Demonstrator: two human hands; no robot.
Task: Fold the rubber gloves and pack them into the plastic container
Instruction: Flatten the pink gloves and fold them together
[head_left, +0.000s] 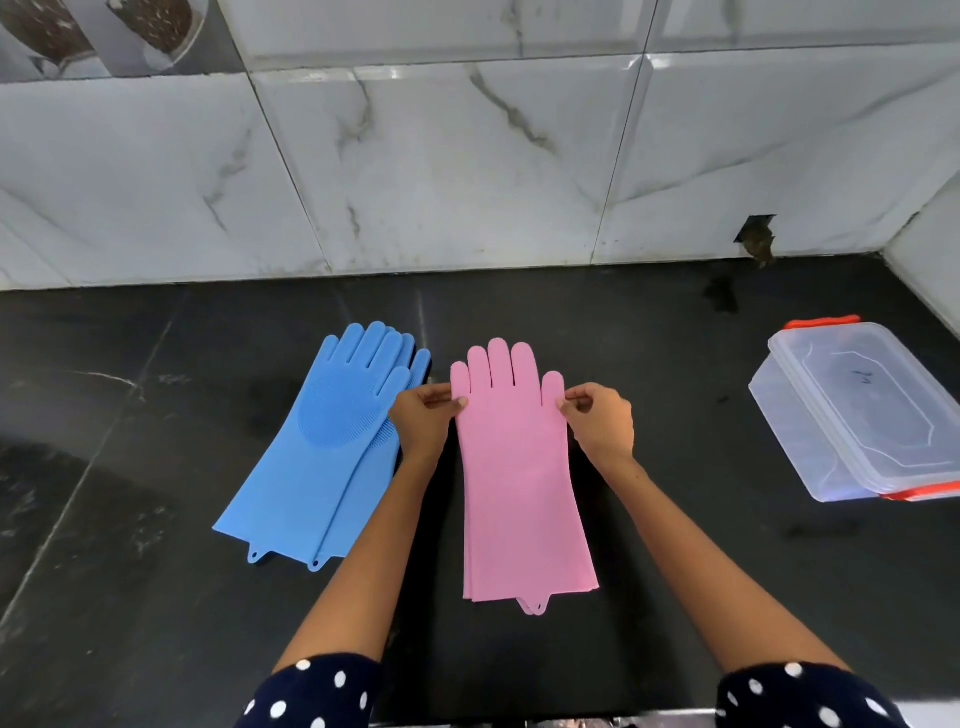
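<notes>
Both hands (422, 418) (602, 423) pinch two pink gloves (522, 488); seemingly two blue gloves (322, 447).

A dark stone countertop (623, 332), streaked with faint pale veins and crossed by thin seams, is filling the lower part of the view. Large glossy white marble-look wall tiles (441, 171) with grey veining are rising behind it and catching soft overhead light, while a second tiled wall is meeting them at the right corner. A small dark broken hole (756, 236) is showing at the wall's base.
</notes>
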